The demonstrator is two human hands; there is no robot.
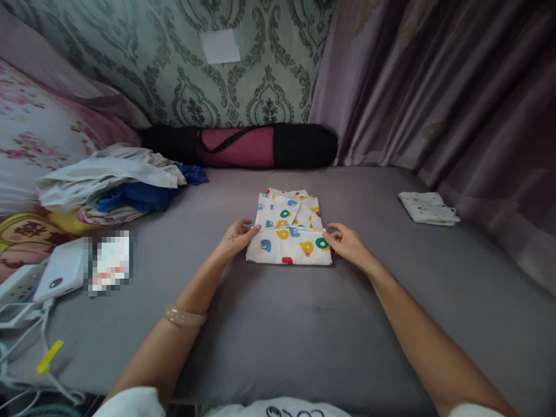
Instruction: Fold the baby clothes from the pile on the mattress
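Note:
A small white garment with coloured prints (289, 229) lies folded into a neat rectangle on the grey bed sheet (278, 324). My left hand (237, 237) pinches the left end of the folded edge across its middle. My right hand (345, 242) pinches the right end of the same edge. Both hands rest low on the sheet, one at each side of the garment. A pale bangle (185, 317) sits on my left wrist.
A second folded white cloth (428, 207) lies at the right near the purple curtain (456, 98). A heap of unfolded clothes (117, 185) sits at the left. A black and maroon roll bag (243, 145) lies along the wall. White devices and cables (47, 278) sit at the left edge.

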